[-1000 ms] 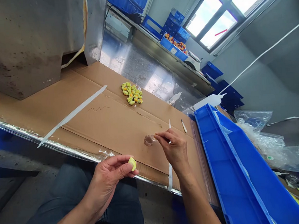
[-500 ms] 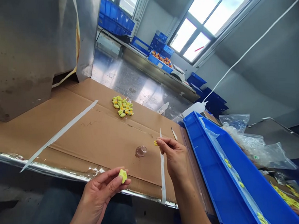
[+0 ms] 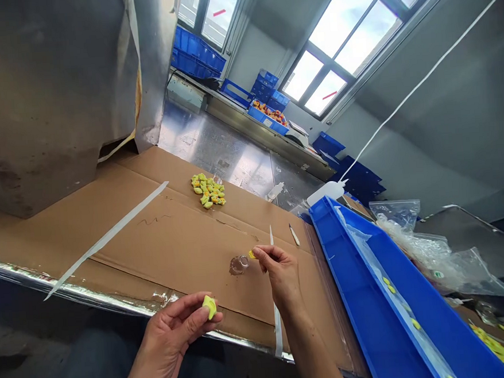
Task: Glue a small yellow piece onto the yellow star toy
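My left hand (image 3: 171, 335) holds a yellow-green rubbery piece (image 3: 209, 307) between thumb and fingertips, low over the near edge of the cardboard sheet (image 3: 153, 259). My right hand (image 3: 279, 276) pinches a tiny yellow bit (image 3: 252, 254) just beside a small clear cup (image 3: 239, 265), which stands on a brownish stain. The fingers and the cup do not seem to touch. Farther up the cardboard lies a heap of small yellow-green duck figures (image 3: 208, 191) with orange spots.
A long blue plastic crate (image 3: 371, 296) with a few yellow pieces runs along the cardboard's right side. A white squeeze bottle (image 3: 325, 192), a small white-handled tool (image 3: 294, 235), a white tape strip (image 3: 108, 236) and plastic bags (image 3: 411, 241) lie about. A steel cabinet (image 3: 47, 99) looms left.
The view has swung, shifting the scene. My right hand has moved closer to the cup with the tiny yellow bit. My left hand still holds its piece.
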### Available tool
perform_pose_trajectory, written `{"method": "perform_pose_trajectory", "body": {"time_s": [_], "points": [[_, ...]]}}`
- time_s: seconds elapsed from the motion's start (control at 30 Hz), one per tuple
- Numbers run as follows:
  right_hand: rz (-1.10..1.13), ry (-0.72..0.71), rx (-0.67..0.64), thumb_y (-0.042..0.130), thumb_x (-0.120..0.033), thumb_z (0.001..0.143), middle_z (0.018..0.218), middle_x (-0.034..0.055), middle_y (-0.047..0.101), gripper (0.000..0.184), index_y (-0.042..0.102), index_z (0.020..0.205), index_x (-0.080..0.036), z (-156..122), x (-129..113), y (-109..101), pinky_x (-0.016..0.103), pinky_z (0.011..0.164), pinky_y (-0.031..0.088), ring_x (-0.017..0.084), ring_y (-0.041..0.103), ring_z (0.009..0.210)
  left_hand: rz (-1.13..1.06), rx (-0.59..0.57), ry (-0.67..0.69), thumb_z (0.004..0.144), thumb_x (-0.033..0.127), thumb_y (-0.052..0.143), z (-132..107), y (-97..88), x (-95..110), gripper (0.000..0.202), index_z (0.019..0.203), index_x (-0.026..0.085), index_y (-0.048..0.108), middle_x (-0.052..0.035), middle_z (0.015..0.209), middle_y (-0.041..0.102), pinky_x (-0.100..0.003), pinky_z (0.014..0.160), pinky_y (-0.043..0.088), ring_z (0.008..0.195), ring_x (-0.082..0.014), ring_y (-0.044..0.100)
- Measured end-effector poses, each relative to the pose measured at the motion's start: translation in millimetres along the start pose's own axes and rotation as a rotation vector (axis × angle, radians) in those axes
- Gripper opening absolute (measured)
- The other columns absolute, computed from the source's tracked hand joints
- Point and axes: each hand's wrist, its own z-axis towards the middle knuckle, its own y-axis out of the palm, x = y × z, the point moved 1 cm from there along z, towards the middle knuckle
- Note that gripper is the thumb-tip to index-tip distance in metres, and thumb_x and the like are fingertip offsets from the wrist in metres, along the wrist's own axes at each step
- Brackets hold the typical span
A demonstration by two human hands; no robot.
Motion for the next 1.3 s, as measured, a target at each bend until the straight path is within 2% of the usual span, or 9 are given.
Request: {"method": "perform_pose_trajectory", "body": {"time_s": [0.2,0.4,1.1,1.3], "points": [[0.062,0.074,-0.018,0.078,-0.037,0.065,0.050,-0.0031,0.049,0.024,0.071,0.068,-0.014,3.8,8.8,-6.5,0.024,0.049,0.024,0.009,0.033,0.048,-0.005,-0.008,-0.002,0.066,0.026,0.079,-1.7,-1.2,-0.3,0.024,0.087,0.015,0.075,-0.0069,0.084,0.077,-0.027,0.076,0.056,0.078,-0.0226,0.070],[0.052,0.089,-0.025,0.079,-0.036,0.063,0.050,-0.0027,0.050,0.024,0.071,0.066,-0.014,2.7,11.5,-5.6,0.024,0.048,0.025,0.010,0.034,0.049,0.019,-0.050,-0.013,0.070,0.025,0.077,0.3,-4.8,-1.8,0.021,0.089,0.017,0.074,-0.0052,0.086,0.076,-0.027,0.077,0.055,0.080,-0.0214,0.070],[-0.109,-0.004,0.001,0.077,-0.037,0.067,0.055,-0.0017,0.056,0.022,0.073,0.070,-0.016,0.3,14.7,-7.2,0.024,0.049,0.032,0.012,0.041,0.051,0.052,-0.051,-0.015,0.072,0.025,0.075,-0.8,-3.9,0.6,0.022,0.091,0.016,0.073,-0.0055,0.086,0.075,-0.031,0.080,0.053,0.081,-0.0227,0.069],[-0.169,-0.053,0.031,0.075,-0.037,0.069,0.059,-0.0008,0.059,0.021,0.073,0.073,-0.016,0.3,7.7,-10.5,0.025,0.050,0.033,0.013,0.045,0.053,0.037,-0.038,-0.011,0.069,0.025,0.077,-0.2,-3.9,-0.4,0.023,0.089,0.016,0.074,-0.0061,0.085,0.076,-0.029,0.077,0.054,0.078,-0.0221,0.070]]}}
